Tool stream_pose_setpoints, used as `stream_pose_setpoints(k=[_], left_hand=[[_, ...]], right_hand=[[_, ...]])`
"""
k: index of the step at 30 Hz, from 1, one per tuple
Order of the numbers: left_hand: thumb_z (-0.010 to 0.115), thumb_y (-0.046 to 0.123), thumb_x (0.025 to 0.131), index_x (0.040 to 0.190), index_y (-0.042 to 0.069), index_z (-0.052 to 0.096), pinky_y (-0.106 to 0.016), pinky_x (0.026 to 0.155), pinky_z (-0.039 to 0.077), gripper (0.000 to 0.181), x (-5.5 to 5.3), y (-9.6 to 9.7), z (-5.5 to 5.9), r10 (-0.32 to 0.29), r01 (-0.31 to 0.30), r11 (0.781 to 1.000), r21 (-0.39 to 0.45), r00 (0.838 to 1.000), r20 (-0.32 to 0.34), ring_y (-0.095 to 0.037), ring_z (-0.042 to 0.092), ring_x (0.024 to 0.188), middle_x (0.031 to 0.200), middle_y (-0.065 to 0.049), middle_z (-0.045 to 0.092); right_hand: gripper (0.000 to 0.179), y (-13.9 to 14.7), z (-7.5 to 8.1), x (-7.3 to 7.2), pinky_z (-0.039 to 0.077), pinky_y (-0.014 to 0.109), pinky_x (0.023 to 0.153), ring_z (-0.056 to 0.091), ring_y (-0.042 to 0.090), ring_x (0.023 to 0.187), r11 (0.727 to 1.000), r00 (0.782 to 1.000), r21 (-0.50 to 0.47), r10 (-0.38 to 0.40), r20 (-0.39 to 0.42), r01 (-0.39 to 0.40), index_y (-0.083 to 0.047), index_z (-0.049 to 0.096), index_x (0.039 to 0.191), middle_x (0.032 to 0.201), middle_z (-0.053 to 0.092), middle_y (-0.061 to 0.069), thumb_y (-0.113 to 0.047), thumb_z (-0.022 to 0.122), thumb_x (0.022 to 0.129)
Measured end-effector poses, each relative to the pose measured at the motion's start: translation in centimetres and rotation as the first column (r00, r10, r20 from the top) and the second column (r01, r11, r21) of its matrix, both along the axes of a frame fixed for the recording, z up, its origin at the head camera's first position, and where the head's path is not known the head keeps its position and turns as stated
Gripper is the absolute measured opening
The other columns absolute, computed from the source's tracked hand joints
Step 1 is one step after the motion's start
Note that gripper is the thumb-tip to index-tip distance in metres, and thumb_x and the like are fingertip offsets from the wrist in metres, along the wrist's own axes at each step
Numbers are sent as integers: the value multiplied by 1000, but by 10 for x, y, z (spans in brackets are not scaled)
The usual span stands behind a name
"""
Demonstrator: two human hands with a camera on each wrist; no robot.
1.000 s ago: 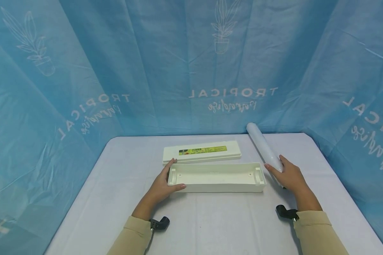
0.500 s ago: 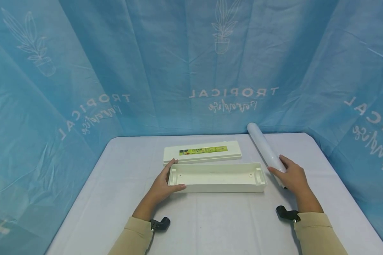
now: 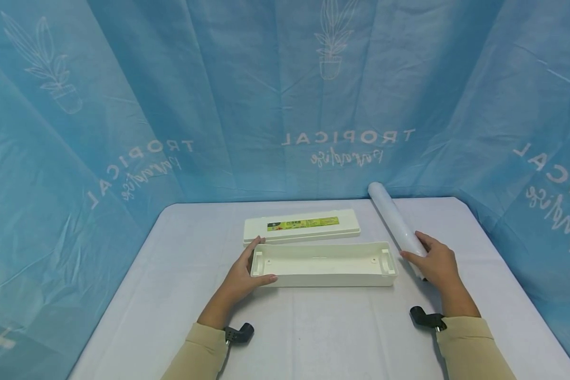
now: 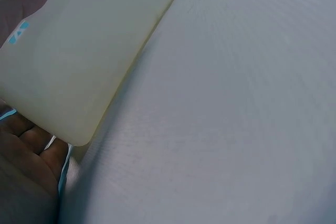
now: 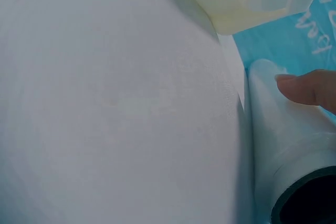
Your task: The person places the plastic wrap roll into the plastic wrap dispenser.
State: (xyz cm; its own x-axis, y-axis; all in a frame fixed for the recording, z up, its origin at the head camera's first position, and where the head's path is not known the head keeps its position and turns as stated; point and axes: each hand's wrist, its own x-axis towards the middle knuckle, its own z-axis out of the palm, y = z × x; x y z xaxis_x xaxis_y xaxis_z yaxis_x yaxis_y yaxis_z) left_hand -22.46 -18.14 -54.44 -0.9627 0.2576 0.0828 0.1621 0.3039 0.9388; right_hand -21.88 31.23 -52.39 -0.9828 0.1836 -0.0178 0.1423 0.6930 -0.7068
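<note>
1. I see the white table (image 3: 171, 295) under everything.
2. Open tray (image 3: 323, 264) lies centre – my left hand (image 3: 244, 277) clasps its left end.
3. Lid (image 3: 301, 226) lies just behind.
4. Film roll (image 3: 394, 219) lies right of the tray – my right hand (image 3: 434, 266) grips its near end.

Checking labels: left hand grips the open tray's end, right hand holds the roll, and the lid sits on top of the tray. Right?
Not quite. In the head view the lid lies on the table behind the tray, not on it. The left hand does grip the tray's end, and the right hand holds the roll.
</note>
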Motion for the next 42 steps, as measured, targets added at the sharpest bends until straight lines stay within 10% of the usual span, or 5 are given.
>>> stream_pose_setpoints(k=[15, 28, 42], left_hand=[[100, 29, 75, 165, 29, 34, -41, 101, 55, 111, 0, 0, 0, 12, -11, 1000, -6, 1000, 12, -29, 57, 130, 162, -8, 40], [98, -3, 68, 158, 20, 44, -35, 107, 50, 108, -11, -11, -2, -123, 87, 956, 282, 986, 111, -31, 50, 139, 153, -11, 49], [98, -3, 69, 159, 18, 43, -36, 108, 49, 107, -14, -13, -4, -160, 115, 944, 308, 979, 125, -32, 50, 139, 152, -12, 49]], right_hand=[[86, -3, -3, 1, 44, 72, 102, 47, 59, 133, 999, 998, -15, -33, -54, 32, 7, 39, 158, 152, 45, 35, -28, 84, 93], [92, -5, 0, 2, 44, 71, 103, 45, 58, 135, 999, 999, -21, -32, -36, 31, 6, 38, 159, 154, 43, 34, -34, 85, 91], [84, -7, -3, 1, 45, 71, 102, 47, 58, 134, 997, 996, -32, -65, -52, 64, 4, 41, 158, 153, 46, 32, -28, 83, 93]])
